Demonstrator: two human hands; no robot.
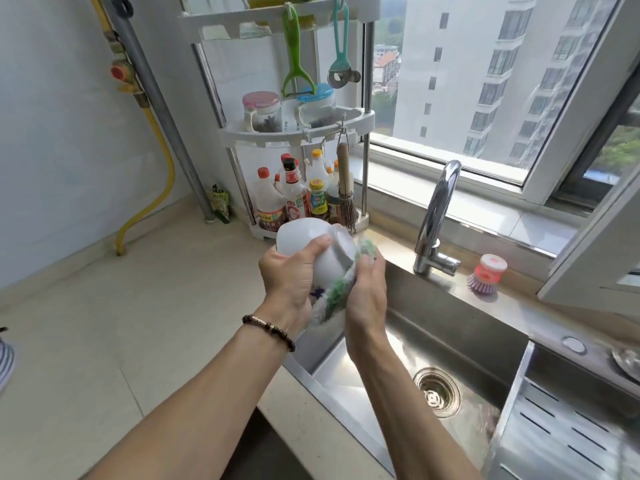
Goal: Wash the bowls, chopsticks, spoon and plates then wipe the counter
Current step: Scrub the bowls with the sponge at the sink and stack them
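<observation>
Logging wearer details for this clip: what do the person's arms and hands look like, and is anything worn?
Both forearms are bare, with no sleeves or gloves in view. The left hand has a dark beaded bracelet at the wrist. The right hand and wrist show nothing worn.

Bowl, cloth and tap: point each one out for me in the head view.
bowl [304, 239]: head view, on its white outer wall.
cloth [337, 289]: head view, on its green-and-white fold under the bowl.
tap [438, 202]: head view, on its curved chrome spout.

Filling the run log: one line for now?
left hand: holds bowl | right hand: rubs cloth on bowl | over sink
</observation>
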